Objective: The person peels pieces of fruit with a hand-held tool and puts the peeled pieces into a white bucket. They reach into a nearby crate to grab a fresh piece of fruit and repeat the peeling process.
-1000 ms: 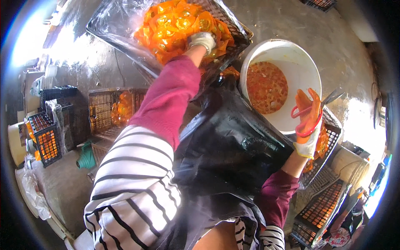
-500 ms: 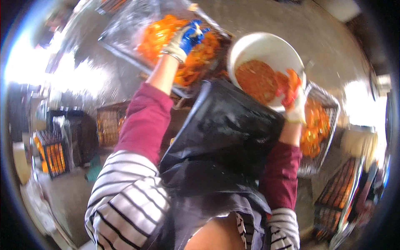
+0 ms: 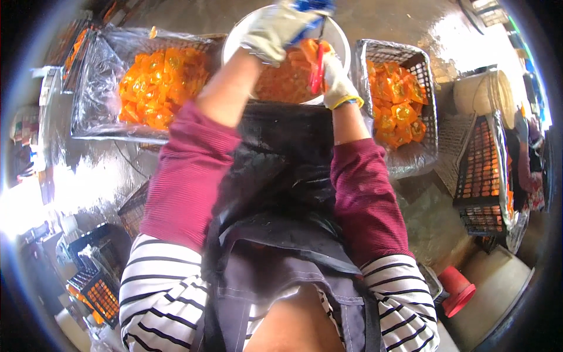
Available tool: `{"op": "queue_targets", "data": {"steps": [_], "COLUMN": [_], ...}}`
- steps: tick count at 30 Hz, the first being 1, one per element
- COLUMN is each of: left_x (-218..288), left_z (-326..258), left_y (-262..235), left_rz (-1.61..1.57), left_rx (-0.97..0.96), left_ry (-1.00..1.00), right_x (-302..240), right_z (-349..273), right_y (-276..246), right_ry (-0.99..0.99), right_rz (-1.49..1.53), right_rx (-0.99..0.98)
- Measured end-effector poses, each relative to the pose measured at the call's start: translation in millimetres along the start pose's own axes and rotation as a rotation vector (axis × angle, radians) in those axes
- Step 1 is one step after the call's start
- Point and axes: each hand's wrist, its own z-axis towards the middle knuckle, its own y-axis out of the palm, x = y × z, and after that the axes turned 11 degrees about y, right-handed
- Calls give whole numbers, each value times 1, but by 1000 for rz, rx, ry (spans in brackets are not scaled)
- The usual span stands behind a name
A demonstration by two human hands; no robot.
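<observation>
Left hand (image 3: 272,34) and right hand (image 3: 336,80), both gloved, are close together; the left is blurred, so I cannot tell whether it grasps anything, while the right is clenched around red handles. Largest is the plastic-lined crate (image 3: 94,82) at far left, then the white bucket (image 3: 343,44) beneath the hands, then the black crate (image 3: 430,100) at right. Heaps of shiny orange packets (image 3: 152,88) lie in both crates, any print too small to read. The red-handled scissors (image 3: 317,70) are in the right hand, above the bucket.
</observation>
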Motion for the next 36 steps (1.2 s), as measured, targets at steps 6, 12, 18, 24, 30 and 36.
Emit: {"op": "queue_targets", "data": {"steps": [6,12,18,24,30,36], "left_x": [-118,-141,-165,-175,-170,-149], "left_z": [-219,-329,-297,-271,-289,-279], "left_y": [-14,1,59,61,57,19], "left_rz": [-991,-273,235,159,114,33], "left_rx": [835,302,-591,-768,-760,-460], "left_ry": [-1063,-1447,-1133,-1115,-1102,-1270], "right_x": [-5,-20,-28,-32,-27,-23], "right_z": [-13,-11,-14,-15,-17,-22], "right_y": [13,36,68,87,84,77], "right_ry": [-96,29,16,-72,72,112], "right_rz": [-50,-280,-604,-691,-523,-471], "right_rx": [-115,-133,-37,-21,41,39]}}
